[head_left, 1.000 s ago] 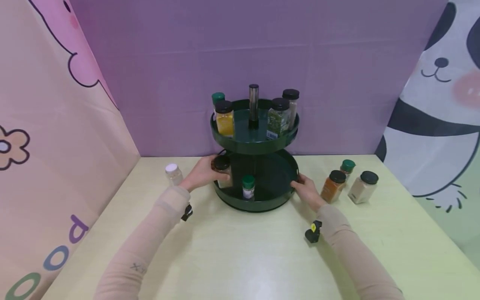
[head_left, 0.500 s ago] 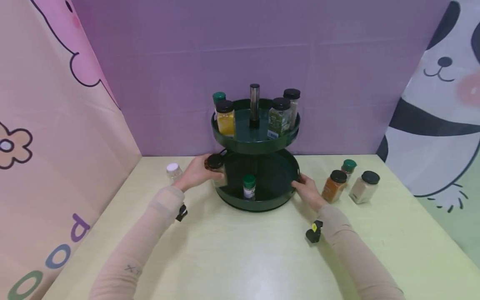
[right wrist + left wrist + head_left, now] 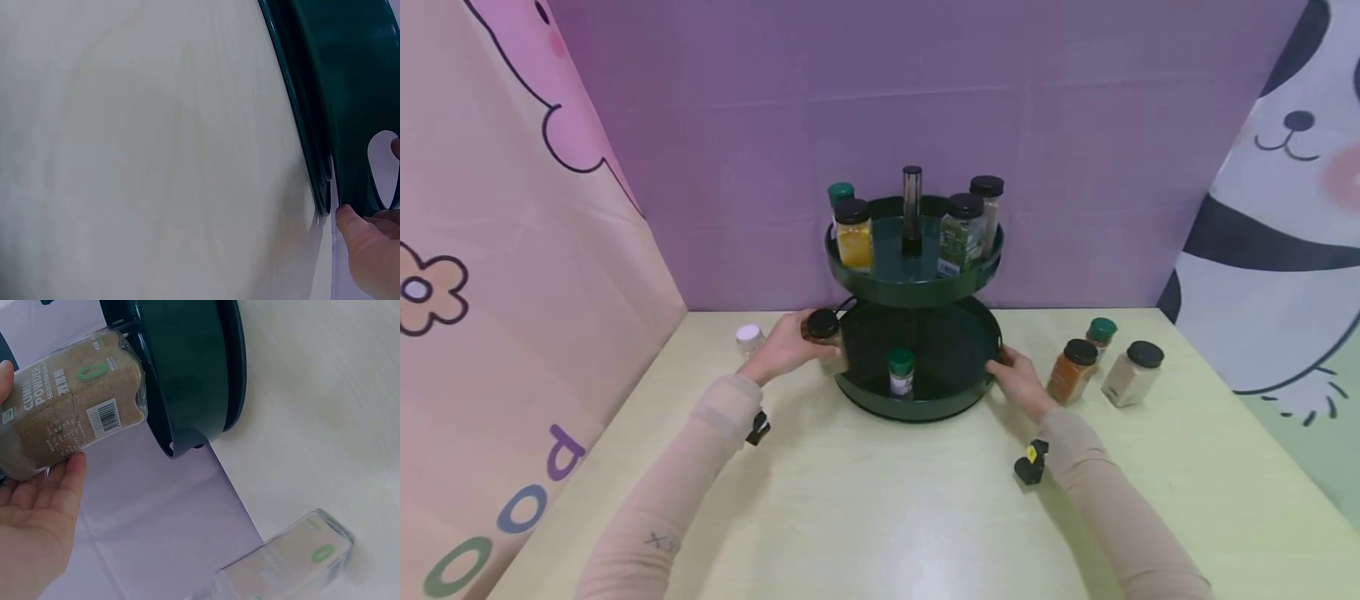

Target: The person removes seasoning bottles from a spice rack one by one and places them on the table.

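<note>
The two-tier rack [image 3: 914, 294] bears four spice jars [image 3: 854, 247] on top, one shaker [image 3: 901, 383] below. At its left rim: the powder jar [image 3: 81, 394]; farther left, another jar [image 3: 750, 337]. Right of it: three seasoning jars [image 3: 1070, 381]. Behind it: the backdrop [image 3: 775, 100].

Your pale worktop [image 3: 910, 508] carries the dark green two-tier stand [image 3: 917, 410] toward the back. Left of it you've got a white-capped jar [image 3: 750, 339]; on your right, three more grouped close: an orange jar [image 3: 1070, 381], a green-capped jar [image 3: 1102, 332] just behind, and a beige jar [image 3: 1130, 382].

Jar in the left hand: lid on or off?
On: the head view shows a black lid capping the jar that the left hand holds.
</note>
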`<state>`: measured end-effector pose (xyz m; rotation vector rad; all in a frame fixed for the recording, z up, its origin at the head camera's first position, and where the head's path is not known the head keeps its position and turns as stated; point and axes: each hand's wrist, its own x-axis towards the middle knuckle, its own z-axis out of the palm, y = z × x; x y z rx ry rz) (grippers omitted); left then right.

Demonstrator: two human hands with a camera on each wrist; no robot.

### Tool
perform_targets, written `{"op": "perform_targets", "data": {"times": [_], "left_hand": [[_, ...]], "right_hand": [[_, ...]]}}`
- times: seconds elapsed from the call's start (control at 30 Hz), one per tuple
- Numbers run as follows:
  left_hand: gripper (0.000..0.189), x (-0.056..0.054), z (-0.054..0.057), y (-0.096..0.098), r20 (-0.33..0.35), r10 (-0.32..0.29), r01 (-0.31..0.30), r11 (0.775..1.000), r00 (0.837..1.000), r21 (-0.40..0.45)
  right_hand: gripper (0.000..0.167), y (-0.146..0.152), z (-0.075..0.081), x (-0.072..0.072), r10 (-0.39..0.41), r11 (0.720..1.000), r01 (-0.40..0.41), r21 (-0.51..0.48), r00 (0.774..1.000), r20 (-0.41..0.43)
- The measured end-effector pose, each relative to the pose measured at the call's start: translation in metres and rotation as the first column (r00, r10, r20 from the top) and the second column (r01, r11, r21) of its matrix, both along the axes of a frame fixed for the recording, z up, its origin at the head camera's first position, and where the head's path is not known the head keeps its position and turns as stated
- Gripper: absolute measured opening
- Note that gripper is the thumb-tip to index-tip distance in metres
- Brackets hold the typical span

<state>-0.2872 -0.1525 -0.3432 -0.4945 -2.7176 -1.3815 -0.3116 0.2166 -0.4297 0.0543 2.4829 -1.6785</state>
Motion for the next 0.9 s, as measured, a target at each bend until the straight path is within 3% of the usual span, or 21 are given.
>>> {"op": "perform_targets", "data": {"times": [0.13, 0.4, 0.9], "left_hand": [[0.048, 0.006, 0.003, -0.001, 0.004, 0.009, -0.009, 1.0, 1.0, -0.002], [0.046, 0.004, -0.005, -0.011, 0.05, 0.056, -0.056, 0.998, 0.997, -0.004], [0.047, 0.011, -0.014, -0.027, 0.073, 0.076, -0.076, 0.997, 0.994, -0.002]], "right_hand": [[0.061, 0.0, 0.0, 0.0, -0.002, 1.0, 0.002, -0.004, 1.0, -0.002], [0.062, -0.001, 0.002, 0.001, 0.008, 1.0, -0.008, -0.001, 1.0, 0.009], [0.062, -0.002, 0.002, 0.001, 0.009, 1.0, -0.009, 0.008, 1.0, 0.023]]}}
